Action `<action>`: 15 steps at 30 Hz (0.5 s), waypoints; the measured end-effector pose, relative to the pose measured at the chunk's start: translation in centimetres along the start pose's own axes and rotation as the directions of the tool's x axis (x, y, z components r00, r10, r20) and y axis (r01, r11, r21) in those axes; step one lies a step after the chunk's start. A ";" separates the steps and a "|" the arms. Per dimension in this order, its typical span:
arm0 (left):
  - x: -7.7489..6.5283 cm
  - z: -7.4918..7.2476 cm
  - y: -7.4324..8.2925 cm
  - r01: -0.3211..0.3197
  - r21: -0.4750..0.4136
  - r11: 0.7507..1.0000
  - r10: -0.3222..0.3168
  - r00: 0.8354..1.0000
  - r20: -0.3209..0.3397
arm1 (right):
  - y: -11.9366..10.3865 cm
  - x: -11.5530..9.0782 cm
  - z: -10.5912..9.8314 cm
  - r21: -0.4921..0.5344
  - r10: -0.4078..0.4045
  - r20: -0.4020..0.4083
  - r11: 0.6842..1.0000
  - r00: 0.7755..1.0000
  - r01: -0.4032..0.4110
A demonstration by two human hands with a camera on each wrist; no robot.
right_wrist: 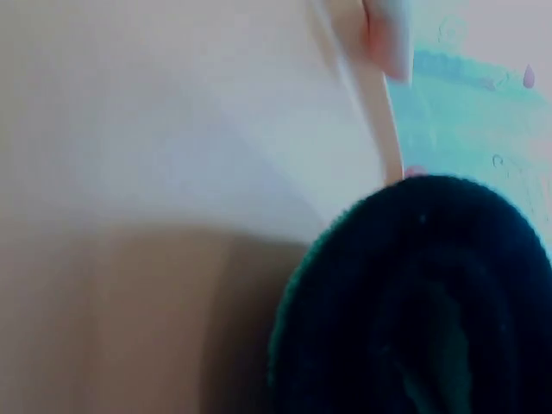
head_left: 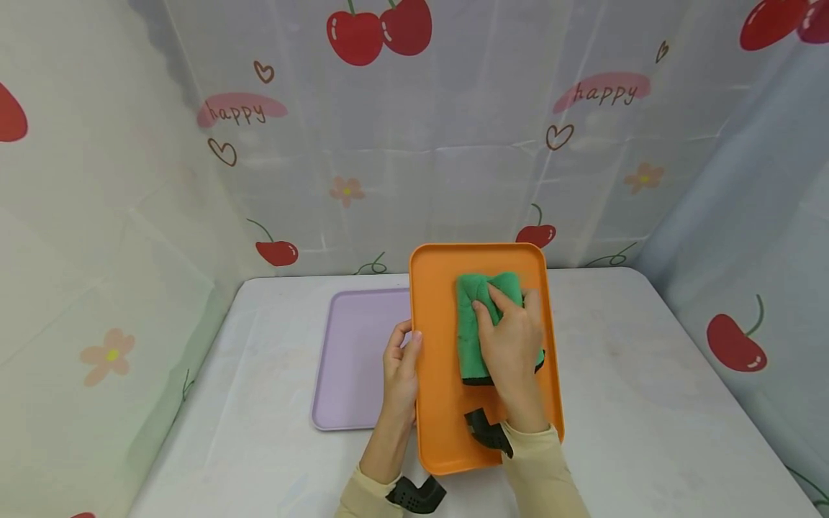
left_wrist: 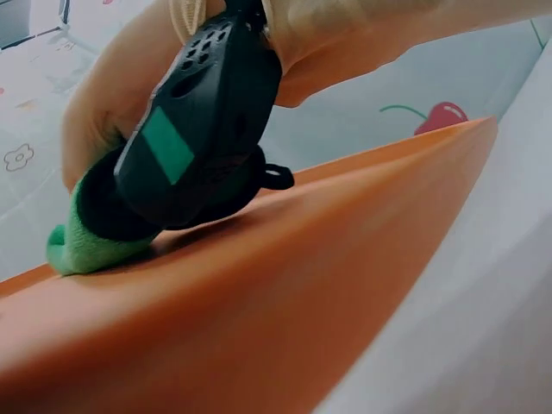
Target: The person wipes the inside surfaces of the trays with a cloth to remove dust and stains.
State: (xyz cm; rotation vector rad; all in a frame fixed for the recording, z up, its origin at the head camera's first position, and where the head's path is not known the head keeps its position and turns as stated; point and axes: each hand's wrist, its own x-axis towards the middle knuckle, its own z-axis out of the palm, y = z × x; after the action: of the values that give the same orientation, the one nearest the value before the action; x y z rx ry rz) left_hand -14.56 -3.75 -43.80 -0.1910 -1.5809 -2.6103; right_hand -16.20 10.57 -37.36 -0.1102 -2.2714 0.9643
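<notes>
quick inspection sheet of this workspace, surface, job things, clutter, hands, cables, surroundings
Surface: white tabletop, its back edge against the backdrop.
Job's things: orange tray held up, hiding part of what lies behind it; green cloth with dark edging, bunched against the tray's inner face.
Clutter: lilac tray on the tabletop, its right part hidden by the orange tray.
Left hand: grips the orange tray's left edge, thumb at the rim.
Right hand: holds the green cloth on the orange tray.
Wrists: a black device on each.
Cables: nothing seen.
Surroundings: pale backdrop printed with cherries, hearts, flowers and "happy".
</notes>
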 end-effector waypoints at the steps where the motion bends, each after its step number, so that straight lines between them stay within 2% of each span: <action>1: 0.0 0.0 0.0 -0.003 0.000 1.000 0.003 1.000 0.002 | -0.3 -0.1 0.1 -0.003 -0.018 -0.004 1.000 1.000 0.018; 8: -0.1 0.3 -0.1 -0.009 0.001 1.000 0.008 1.000 0.026 | -2.0 -1.1 0.9 0.009 -0.142 -0.011 0.990 0.990 0.142; 15: -0.2 0.5 -0.2 -0.001 -0.010 1.000 0.001 0.999 0.050 | -3.1 -2.1 1.4 0.040 -0.248 -0.020 0.968 0.969 0.248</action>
State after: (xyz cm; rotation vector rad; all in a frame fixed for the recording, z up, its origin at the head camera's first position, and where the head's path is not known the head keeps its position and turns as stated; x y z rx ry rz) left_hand -14.38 -3.19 -43.77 -0.2596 -1.5827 -2.6332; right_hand -14.87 6.75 -37.14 0.1809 -2.1862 0.8739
